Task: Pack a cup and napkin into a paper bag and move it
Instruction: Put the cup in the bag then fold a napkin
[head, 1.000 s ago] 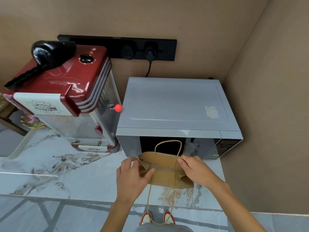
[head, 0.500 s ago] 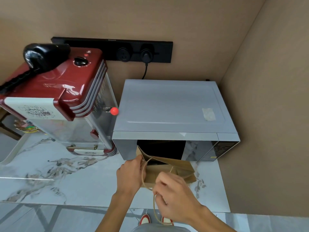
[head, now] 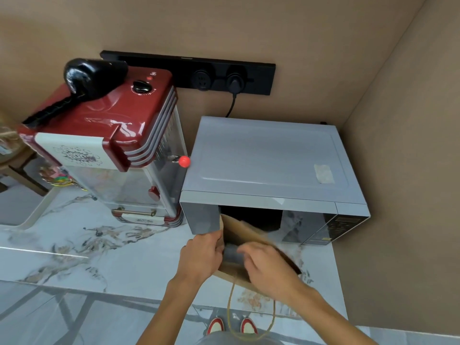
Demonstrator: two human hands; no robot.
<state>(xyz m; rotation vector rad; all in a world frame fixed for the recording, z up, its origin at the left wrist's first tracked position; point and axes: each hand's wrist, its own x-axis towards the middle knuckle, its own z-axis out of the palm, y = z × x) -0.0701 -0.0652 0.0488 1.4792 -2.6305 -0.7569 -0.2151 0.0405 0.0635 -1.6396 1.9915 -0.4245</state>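
Note:
A brown paper bag (head: 249, 232) stands with its mouth open on the marble counter (head: 104, 260), right in front of the microwave door. My left hand (head: 201, 255) grips the bag's left rim. My right hand (head: 271, 270) curls over the near rim, its fingers reaching into the mouth. Between the hands a grey shape (head: 232, 253) shows inside the bag; I cannot tell what it is. The bag's rope handle (head: 230, 310) hangs down over the counter's front edge. No cup or napkin is plainly in view.
A silver microwave (head: 268, 163) stands just behind the bag, against the right wall (head: 410, 195). To its left is a red popcorn machine (head: 104, 125) with a black hair dryer (head: 92, 75) on top. A black socket strip (head: 199, 73) runs along the back wall.
The bag has gone from nearly flat to spread open. My right hand moved from the far right rim to the near rim and into the mouth; the left kept its grip.

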